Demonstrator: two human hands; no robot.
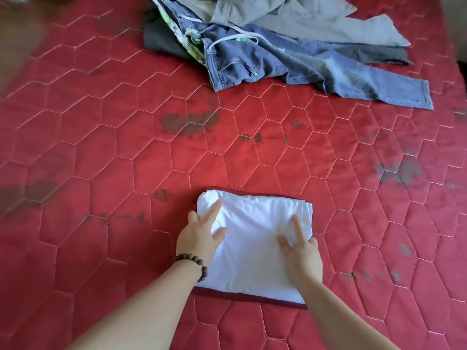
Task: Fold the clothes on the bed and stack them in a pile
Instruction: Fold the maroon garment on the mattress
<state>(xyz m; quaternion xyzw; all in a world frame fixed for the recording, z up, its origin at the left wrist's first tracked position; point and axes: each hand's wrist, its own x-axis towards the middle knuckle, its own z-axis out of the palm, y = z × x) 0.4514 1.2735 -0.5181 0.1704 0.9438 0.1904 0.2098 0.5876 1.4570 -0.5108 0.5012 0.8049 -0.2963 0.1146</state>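
A folded white garment [255, 251] lies on the red quilted bed, stacked on a dark red folded piece [252, 298] whose edge shows along its near and far sides. My left hand [199, 236], with a brown bead bracelet on the wrist, lies flat with straight fingers on the white garment's left edge. My right hand [302, 253] presses its right part with fingers spread. At the far side of the bed lies an unfolded heap: blue denim trousers [290, 69] with a white drawstring, a light grey garment [290, 18] and a dark grey one [161, 39].
The red quilted mattress [126, 160] with hexagon stitching and dark stains spreads all around the folded stack. A blurred brown shape [17, 41] fills the far left corner. The bed's right edge [462, 72] is at the far right.
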